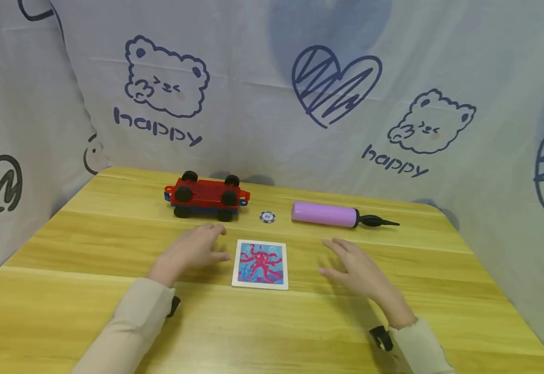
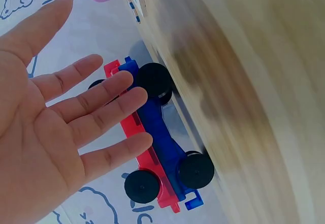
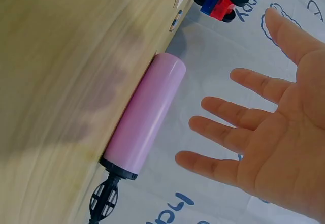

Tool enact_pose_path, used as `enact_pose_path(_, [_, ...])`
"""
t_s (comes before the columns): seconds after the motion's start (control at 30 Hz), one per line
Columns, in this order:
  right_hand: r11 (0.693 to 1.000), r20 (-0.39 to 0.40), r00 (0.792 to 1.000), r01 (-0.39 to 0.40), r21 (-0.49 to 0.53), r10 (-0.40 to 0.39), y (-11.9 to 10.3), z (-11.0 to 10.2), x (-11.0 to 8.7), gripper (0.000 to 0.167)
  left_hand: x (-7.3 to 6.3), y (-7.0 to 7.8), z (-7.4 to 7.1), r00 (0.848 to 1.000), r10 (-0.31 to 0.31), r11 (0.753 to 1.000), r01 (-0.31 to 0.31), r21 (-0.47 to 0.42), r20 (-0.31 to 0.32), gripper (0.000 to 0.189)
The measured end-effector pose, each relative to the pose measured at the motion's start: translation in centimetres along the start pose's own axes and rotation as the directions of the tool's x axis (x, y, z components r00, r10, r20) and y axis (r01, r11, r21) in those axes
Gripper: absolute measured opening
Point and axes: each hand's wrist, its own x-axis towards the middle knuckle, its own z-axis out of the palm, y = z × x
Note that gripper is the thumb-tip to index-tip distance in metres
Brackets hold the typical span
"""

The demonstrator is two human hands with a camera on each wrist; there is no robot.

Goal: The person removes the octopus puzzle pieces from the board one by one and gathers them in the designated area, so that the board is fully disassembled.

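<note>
Wood-grain tabletop (image 1: 262,332), printed cloth (image 1: 253,104) behind | left hand (image 1: 194,246), right hand (image 1: 358,267) empty; fingers apart | octopus card (image 1: 261,265) between them; toy wagon (image 1: 206,193), pump (image 1: 325,214) nearer far edge | probably best: approach card low, evenly from both sides

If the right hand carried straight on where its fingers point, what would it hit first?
Probably the purple pump, near its blunt end. The right hand seems raised above the table, so it might pass over; depth is unclear.

Plain cream sleeves (image 1: 129,322), black wrist straps (image 1: 174,306), bare hands (image 1: 194,248).
</note>
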Motion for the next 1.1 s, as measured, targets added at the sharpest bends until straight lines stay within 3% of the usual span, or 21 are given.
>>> enact_pose_path(0.27, [0.998, 0.005, 1.000, 0.000, 0.056, 0.000, -0.2, 0.2, 0.5, 0.056, 0.7, -0.1, 0.1, 0.999, -0.001, 0.997, 0.004, -0.079, 0.044, 0.056])
enact_pose_path(0.63, [0.996, 0.028, 0.999, 0.022, 0.090, -0.025, -0.4, 0.5, 0.8, 0.051, 1.9, -0.1, 0.6, 0.995, 0.048, 0.991, -0.036, -0.128, 0.089, 0.063])
enact_pose_path(1.1, [0.991, 0.066, 0.997, 0.042, 0.124, -0.050, -0.8, 0.9, 1.3, 0.050, 3.2, 0.0, 0.4, 0.986, 0.056, 0.977, -0.022, -0.213, 0.158, 0.061])
